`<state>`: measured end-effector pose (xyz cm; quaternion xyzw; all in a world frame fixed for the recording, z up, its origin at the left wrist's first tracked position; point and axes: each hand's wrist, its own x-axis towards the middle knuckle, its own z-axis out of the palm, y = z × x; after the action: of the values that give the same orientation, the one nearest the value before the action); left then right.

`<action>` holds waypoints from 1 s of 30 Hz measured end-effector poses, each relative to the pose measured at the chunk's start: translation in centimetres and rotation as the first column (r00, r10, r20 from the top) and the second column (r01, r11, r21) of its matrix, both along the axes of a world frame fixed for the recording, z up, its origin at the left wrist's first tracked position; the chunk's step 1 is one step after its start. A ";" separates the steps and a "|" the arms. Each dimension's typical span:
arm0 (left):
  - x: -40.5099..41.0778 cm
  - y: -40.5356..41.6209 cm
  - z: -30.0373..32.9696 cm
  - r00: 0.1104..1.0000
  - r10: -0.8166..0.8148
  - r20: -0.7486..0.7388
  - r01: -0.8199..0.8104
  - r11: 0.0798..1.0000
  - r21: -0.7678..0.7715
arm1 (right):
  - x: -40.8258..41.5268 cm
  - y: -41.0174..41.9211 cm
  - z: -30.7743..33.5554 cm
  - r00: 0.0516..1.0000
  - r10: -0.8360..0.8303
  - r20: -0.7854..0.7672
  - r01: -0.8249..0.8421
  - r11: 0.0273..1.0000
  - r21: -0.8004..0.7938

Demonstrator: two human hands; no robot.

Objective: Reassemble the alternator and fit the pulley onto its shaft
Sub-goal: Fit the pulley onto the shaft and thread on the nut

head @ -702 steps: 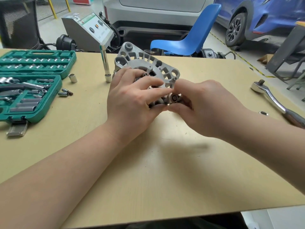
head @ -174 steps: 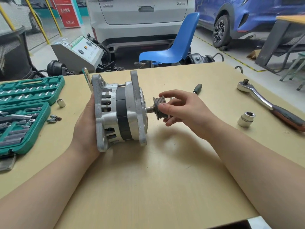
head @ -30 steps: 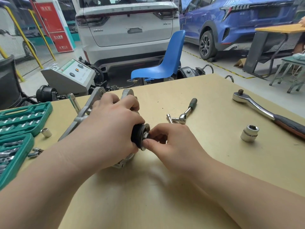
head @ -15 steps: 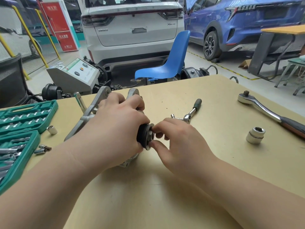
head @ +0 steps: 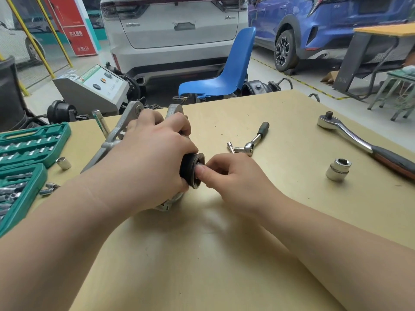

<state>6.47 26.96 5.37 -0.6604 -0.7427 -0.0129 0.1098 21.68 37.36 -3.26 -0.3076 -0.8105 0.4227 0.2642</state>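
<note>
The alternator (head: pixel 116 135) lies on the bench (head: pixel 202 254), mostly hidden under the left hand (head: pixel 152 158) — its fingers wrap the dark pulley (head: pixel 189 169) seated on the shaft. The right hand (head: pixel 235 176) pinches something small at the pulley's centre — too hidden to name.

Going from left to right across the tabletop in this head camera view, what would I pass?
Green plastic socket case → small loose chrome socket → grey metal alternator held by the left hand → dark grooved pulley → right hand → small black-handled ratchet → large chrome socket → big chrome ratchet wrench.
</note>
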 end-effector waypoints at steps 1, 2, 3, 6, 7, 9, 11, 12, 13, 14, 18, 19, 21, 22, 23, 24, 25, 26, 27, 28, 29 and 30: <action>0.0 0.0 0.0 1.000 0.002 -0.004 -0.002 1.000 -0.001 | -0.1 0.0 0.0 1.000 -0.016 -0.007 0.016 1.000 -0.002; 0.0 0.0 0.0 1.000 0.005 -0.009 -0.005 1.000 -0.002 | -0.2 0.0 0.0 0.999 -0.043 -0.030 0.043 0.999 0.001; 0.0 0.0 0.0 1.000 0.006 -0.013 -0.006 1.000 -0.003 | -0.2 0.0 0.0 0.996 -0.072 -0.057 0.073 0.997 0.012; 0.1 -0.1 0.0 1.000 0.001 -0.006 -0.001 1.000 0.002 | -0.1 0.0 0.3 0.994 -0.067 -0.086 0.071 0.996 0.047; 0.1 -0.2 0.0 1.000 -0.002 -0.001 0.002 1.000 0.006 | 0.0 0.0 0.4 0.995 -0.042 -0.088 0.044 0.999 0.028; 0.1 -0.2 0.0 1.000 -0.005 0.007 0.005 1.000 0.008 | 0.1 -0.2 0.5 0.994 -0.008 -0.109 0.004 0.999 -0.039; 0.1 -0.2 0.0 1.000 -0.007 0.009 0.007 1.000 0.011 | 0.2 -0.4 0.6 0.991 -0.005 -0.133 -0.004 0.998 -0.069; 0.0 -0.2 0.0 1.000 -0.008 0.007 0.008 1.000 0.013 | 0.2 -0.5 0.6 0.990 -0.004 -0.139 -0.005 0.998 -0.063; 0.0 -0.2 -0.1 1.000 -0.008 0.004 0.008 1.000 0.015 | 0.2 -0.6 0.6 0.990 -0.001 -0.142 -0.006 0.999 -0.048; 0.0 -0.1 -0.1 1.000 -0.007 -0.003 0.007 1.000 0.017 | 0.3 -0.7 0.6 0.990 0.003 -0.140 -0.007 1.000 -0.025; -0.1 -0.2 -0.4 1.000 -0.006 -0.018 0.006 1.000 0.028 | 0.5 -1.1 0.6 0.993 0.000 -0.119 0.021 0.985 0.173; -0.1 -0.2 -0.4 1.000 -0.008 -0.015 0.009 0.999 0.032 | 0.5 -1.2 0.7 0.993 0.002 -0.119 0.025 0.975 0.220; -0.1 -0.2 -0.4 1.000 -0.010 -0.012 0.010 0.999 0.030 | 0.6 -1.3 0.7 0.992 0.018 -0.121 0.019 0.955 0.297; 0.0 -0.2 -0.4 1.000 -0.008 -0.014 0.008 1.000 0.027 | 0.6 -1.3 0.8 0.993 0.023 -0.120 0.017 0.945 0.326; 0.0 -0.2 -0.3 1.000 -0.006 -0.016 0.006 1.000 0.023 | 0.7 -1.2 0.8 0.993 0.021 -0.119 0.021 0.940 0.341; 0.0 -0.2 -0.3 1.000 -0.006 -0.019 0.006 1.000 0.020 | 0.7 -1.1 0.9 0.992 0.011 -0.122 0.031 0.943 0.333; 0.0 -0.2 -0.3 1.000 -0.006 -0.021 0.007 1.000 0.019 | 0.7 -1.0 0.9 0.991 -0.003 -0.131 0.043 0.953 0.299; 0.0 -0.2 -0.3 1.000 -0.006 -0.023 0.007 1.000 0.018 | 0.7 -0.8 0.9 0.990 -0.017 -0.143 0.053 0.967 0.248; 0.0 -0.2 -0.3 1.000 -0.005 -0.026 0.006 1.000 0.015 | 0.7 -0.7 0.8 0.988 -0.027 -0.151 0.056 0.979 0.195; 0.0 -0.2 -0.2 1.000 -0.004 -0.029 0.005 1.000 0.010 | 0.6 -0.6 0.7 0.987 -0.031 -0.155 0.054 0.987 0.151; 0.0 -0.2 -0.2 1.000 -0.004 -0.029 0.004 1.000 0.006 | 0.5 -0.5 0.6 0.987 -0.031 -0.155 0.050 0.991 0.121; 0.0 -0.2 -0.2 1.000 -0.004 -0.025 0.004 1.000 0.004 | 0.5 -0.4 0.5 0.987 -0.032 -0.155 0.048 0.994 0.102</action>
<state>6.51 26.78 5.21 -0.6616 -0.7400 -0.0064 0.1206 22.16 36.95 -2.75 -0.2762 -0.8026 0.3965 0.3498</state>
